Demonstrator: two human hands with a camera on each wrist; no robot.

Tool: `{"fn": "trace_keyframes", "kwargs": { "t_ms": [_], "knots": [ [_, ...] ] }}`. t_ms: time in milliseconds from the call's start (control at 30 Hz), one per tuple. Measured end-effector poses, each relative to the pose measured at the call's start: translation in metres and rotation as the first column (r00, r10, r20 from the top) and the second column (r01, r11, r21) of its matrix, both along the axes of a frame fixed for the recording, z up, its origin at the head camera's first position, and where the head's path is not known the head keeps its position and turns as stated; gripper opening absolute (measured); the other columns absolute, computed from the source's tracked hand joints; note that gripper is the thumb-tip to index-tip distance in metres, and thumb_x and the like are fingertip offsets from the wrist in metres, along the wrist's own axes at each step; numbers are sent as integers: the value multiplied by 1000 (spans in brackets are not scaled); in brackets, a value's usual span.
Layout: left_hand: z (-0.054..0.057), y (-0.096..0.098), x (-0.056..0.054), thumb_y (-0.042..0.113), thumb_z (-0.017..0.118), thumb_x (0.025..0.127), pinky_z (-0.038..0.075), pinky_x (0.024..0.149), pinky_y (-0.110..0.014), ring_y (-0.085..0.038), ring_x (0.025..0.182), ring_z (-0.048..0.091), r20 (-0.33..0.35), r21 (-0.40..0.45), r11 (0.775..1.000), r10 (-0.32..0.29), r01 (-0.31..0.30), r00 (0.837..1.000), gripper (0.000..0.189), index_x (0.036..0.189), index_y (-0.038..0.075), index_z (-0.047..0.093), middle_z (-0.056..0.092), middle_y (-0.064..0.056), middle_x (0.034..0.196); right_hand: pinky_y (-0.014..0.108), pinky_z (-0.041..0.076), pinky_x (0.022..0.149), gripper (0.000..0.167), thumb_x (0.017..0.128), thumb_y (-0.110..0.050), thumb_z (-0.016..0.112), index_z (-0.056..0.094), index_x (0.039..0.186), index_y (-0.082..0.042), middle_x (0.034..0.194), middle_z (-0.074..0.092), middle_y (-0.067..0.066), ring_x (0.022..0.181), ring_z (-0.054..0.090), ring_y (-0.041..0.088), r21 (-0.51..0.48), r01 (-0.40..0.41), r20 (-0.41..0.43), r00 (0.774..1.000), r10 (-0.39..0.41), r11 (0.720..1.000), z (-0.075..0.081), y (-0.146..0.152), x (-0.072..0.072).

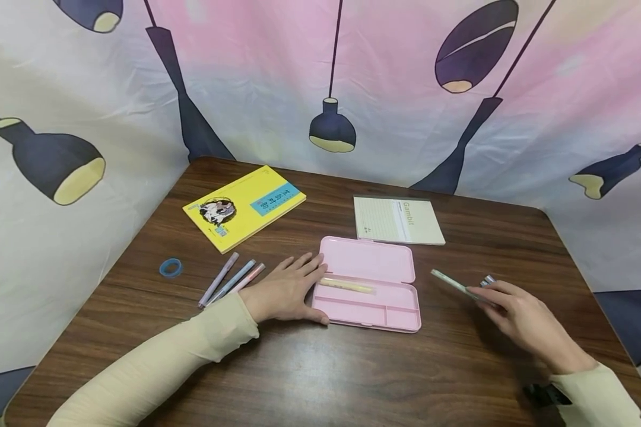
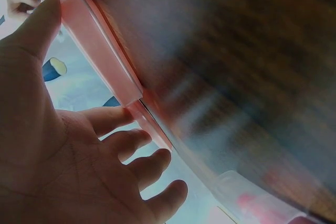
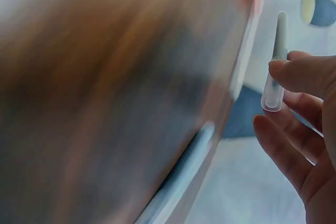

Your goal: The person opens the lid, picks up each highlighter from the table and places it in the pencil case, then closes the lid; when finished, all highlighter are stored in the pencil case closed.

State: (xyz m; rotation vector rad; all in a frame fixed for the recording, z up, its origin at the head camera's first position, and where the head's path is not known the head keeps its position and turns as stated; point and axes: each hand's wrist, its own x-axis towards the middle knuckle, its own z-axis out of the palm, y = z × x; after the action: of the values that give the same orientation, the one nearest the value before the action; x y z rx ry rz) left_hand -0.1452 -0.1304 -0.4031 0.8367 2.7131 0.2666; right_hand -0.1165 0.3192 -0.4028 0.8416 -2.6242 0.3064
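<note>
The left hand [image 1: 287,292] is spread, fingers extended, against the left side of the open pink case [image 1: 368,261]; a pale green pen [image 1: 450,281] is pinched by the right hand [image 1: 524,317], right of the case. The pen's clear end is revealed only by the right wrist view. Open table [image 1: 363,379] is left before the case.

yellow book [image 1: 244,209] | blue ring [image 1: 170,274] | "Gambit" notebook [image 1: 399,220] | lamp-print cloth [image 1: 278,95]
</note>
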Motion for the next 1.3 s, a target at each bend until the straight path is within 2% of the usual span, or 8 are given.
{"fn": "trace_keyframes", "kwargs": {
  "t_ms": [67,167,233,367,567,967,1133,1300],
  "knots": [
    [0,-1,1,76,62,79,13,121,-55,-31,153,12,-3,-2,1000,1,-1,1000,107,158,12,28,15,-9,166,29,49,60,50,66,3,85,76,112,-15,100,67,-2,80,64,14,-15,-48,-14,999,47,999,2,-13,-8],
    [0,-1,1,76,63,79,13,121,-54,-31,153,12,-4,0,1000,2,-2,1000,107,158,12,28,15,-8,166,21,44,60,49,68,2,84,76,113,-17,99,65,-7,74,55,4,-44,-120,-27,993,119,992,5,-31,-18],
    [0,-1,1,76,63,79,13,121,-54,-30,153,12,0,-1,1000,4,-4,1000,108,158,12,28,15,-8,166,18,43,62,49,70,1,83,76,114,-18,101,65,-8,76,56,2,-60,-163,-28,986,162,985,7,-44,-23],
    [0,0,1,76,63,79,13,121,-52,-29,153,11,8,-5,1000,10,-10,1000,109,158,12,27,14,-8,167,18,47,67,45,75,0,80,76,116,-17,102,66,-7,82,60,4,-98,-253,-16,967,253,962,6,-68,-30],
    [0,1,2,76,63,78,13,122,-52,-28,153,12,4,-6,1000,14,-14,1000,108,158,12,28,15,-8,167,22,49,70,43,74,0,80,76,114,-15,104,66,-2,86,59,7,-93,-350,-6,936,351,932,3,-98,-36],
    [0,0,2,77,63,78,14,121,-52,-29,153,12,-3,-5,1000,16,-16,1000,109,158,12,28,15,-8,167,31,55,75,34,82,-6,80,76,115,-15,103,67,-3,91,62,10,-48,-438,75,894,441,897,-9,-142,-40],
    [-1,0,2,77,63,78,14,121,-52,-29,153,13,-2,0,1000,17,-17,1000,109,158,12,28,16,-8,167,32,56,77,32,85,-8,79,76,115,-16,105,68,-3,94,63,11,-52,-435,129,890,438,899,-12,-148,-40],
    [-1,0,1,77,63,78,14,122,-52,-28,153,12,1,-3,1000,21,-21,1000,109,158,12,28,15,-7,167,32,56,77,29,86,-9,78,77,114,-17,104,68,-4,94,64,11,-56,-446,123,885,450,893,-14,-153,-41]
  ]
}}
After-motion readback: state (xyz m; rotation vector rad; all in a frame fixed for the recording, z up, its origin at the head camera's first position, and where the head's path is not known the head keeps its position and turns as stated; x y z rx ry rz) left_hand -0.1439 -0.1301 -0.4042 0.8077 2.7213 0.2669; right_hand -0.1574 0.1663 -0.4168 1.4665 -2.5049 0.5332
